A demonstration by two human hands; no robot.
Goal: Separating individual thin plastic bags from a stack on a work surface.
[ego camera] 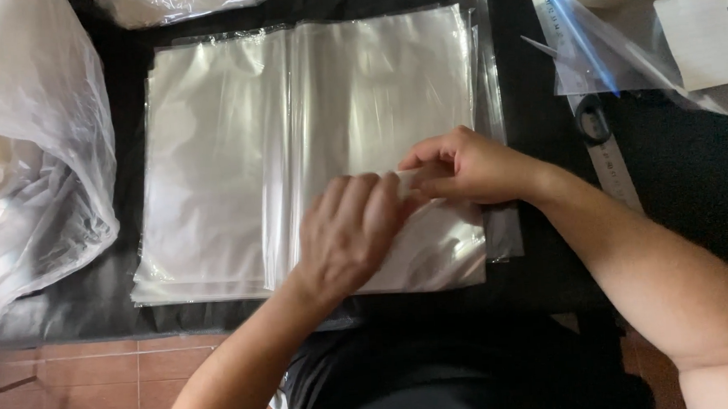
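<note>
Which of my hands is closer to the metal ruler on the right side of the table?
Right. Your right hand rests on the stack of clear plastic bags, just left of the ruler. Your left hand is farther left and lower on the same stack.

Hands, pair, meeting.
Left hand (350, 230) palm-down, fingers curled; right hand (460, 166) just beside it, fingertips pinched; forearms converging.

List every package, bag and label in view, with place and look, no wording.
Stack of clear flat plastic bags: table centre, rectangular, under both hands.
Large crumpled clear bag: left edge.
Clear bag with blue strip: top right.
White spiral notepad: top right corner.
Small clear bag: top edge.
</note>
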